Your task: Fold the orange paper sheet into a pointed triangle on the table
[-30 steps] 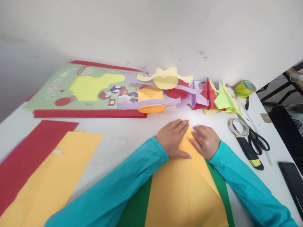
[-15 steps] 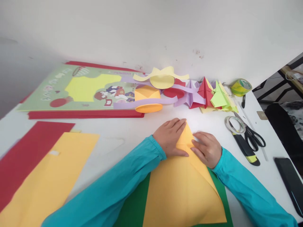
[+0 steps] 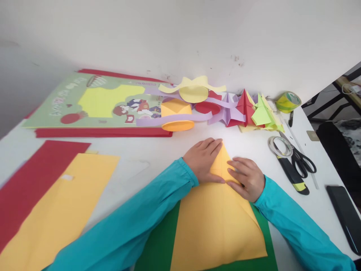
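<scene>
A large yellow-orange sheet of paper [image 3: 217, 222] lies on a green sheet [image 3: 162, 229], its far end folded to a point. My left hand [image 3: 202, 160] rests flat on the left side of that point, fingers stretched out and thumb along the lower edge of the fold. With bent fingers my right hand [image 3: 246, 178] holds the folded flap on the right side, its thumb tip close to my left thumb. The right edge of the paper bows up a little off the green sheet. My right fingers partly cover the flap.
Red paper [image 3: 47, 165] and another yellow sheet [image 3: 81, 192] lie at left. Behind are a printed green board [image 3: 107, 123], paper strips with discs [image 3: 193, 94] and folded paper shapes [image 3: 245, 109]. At right are scissors [image 3: 303, 162], a cutter [image 3: 293, 177], tape rolls [image 3: 288, 101] and a black phone-like object [image 3: 344, 216].
My right hand has brought the flap in toward the middle crease, and it lies flatter. The sheet's near right corner has shifted slightly up and left. My left hand stays in place.
</scene>
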{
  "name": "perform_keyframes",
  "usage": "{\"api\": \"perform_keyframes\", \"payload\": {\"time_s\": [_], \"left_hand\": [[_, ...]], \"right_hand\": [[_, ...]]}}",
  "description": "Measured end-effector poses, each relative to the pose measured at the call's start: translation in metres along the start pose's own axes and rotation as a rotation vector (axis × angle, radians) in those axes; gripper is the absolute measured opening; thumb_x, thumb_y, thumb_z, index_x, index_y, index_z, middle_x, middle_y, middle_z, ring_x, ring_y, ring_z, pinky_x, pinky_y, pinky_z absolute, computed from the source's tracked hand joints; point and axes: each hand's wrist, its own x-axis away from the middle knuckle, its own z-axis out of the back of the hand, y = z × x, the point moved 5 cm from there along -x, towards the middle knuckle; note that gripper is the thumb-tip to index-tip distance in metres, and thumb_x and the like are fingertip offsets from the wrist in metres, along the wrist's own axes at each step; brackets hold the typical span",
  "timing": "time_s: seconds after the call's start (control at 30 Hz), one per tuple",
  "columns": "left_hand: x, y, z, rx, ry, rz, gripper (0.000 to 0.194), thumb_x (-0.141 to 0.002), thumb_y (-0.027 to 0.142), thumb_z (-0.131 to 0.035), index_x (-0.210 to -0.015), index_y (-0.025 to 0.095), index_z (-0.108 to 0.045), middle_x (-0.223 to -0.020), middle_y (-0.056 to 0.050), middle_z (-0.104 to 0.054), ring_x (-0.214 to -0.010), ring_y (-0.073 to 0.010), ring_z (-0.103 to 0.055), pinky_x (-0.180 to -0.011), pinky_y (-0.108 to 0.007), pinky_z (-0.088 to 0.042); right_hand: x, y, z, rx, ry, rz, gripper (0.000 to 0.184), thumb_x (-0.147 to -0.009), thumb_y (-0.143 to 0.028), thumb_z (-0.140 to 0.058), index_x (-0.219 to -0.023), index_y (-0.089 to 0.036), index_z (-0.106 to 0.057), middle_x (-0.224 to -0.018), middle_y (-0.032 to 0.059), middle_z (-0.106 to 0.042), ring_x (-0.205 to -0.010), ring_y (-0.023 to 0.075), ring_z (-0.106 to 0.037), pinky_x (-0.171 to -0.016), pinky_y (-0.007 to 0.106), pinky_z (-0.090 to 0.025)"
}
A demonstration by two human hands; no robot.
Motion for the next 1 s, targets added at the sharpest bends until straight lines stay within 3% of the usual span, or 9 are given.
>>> {"api": "perform_keyframes", "payload": {"time_s": [0.27, 1.0], "left_hand": [[0.0012, 0.0000, -0.0018, -0.010, 0.005, -0.001, 0.110, -0.070, 0.083, -0.041, -0.139, -0.002, -0.034, -0.146, -0.022, -0.035, -0.128, -0.0367, -0.034, -0.105, -0.046, -0.030], [0.0012, 0.0007, -0.0047, -0.011, 0.038, 0.014, 0.110, -0.068, 0.085, -0.040, -0.138, -0.001, -0.036, -0.145, -0.022, -0.037, -0.127, -0.0363, -0.034, -0.106, -0.045, -0.029]], "right_hand": [[0.0019, -0.0001, -0.0006, 0.025, -0.003, 0.000, 0.027, -0.084, -0.035, -0.062, -0.099, -0.013, -0.066, -0.113, 0.0141, -0.066, -0.111, 0.0305, -0.055, -0.084, 0.047, -0.051], [0.0027, 0.0023, -0.0002, 0.009, -0.023, -0.019, 0.028, -0.085, -0.038, -0.061, -0.100, -0.015, -0.066, -0.115, 0.0117, -0.066, -0.111, 0.0299, -0.056, -0.084, 0.046, -0.050]]}}
